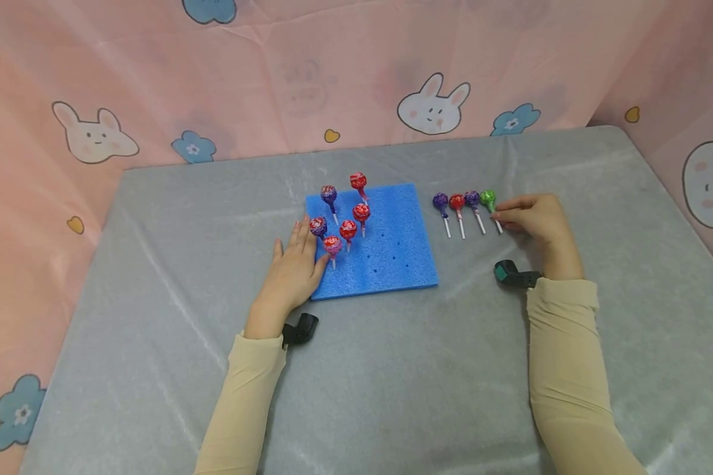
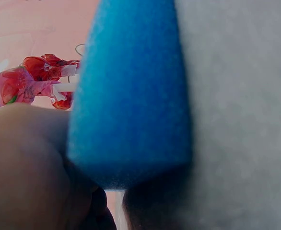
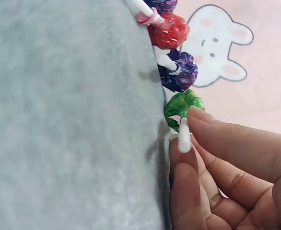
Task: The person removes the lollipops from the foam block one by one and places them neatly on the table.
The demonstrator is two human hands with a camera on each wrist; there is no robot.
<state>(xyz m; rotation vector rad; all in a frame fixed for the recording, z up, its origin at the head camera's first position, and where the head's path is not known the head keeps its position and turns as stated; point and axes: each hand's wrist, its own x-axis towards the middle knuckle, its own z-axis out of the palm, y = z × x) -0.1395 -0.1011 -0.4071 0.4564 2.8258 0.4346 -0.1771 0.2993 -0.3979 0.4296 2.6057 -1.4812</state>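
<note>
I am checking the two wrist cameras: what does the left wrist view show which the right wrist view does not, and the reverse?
Only the left wrist view shows the left hand, blurred, the blue foam board and a pink-wrapped lollipop. Only the right wrist view shows the right hand pinching the green lollipop, and purple lollipops. Both show the grey tablecloth, the pink backdrop and red wrappers, though on different lollipops.
</note>
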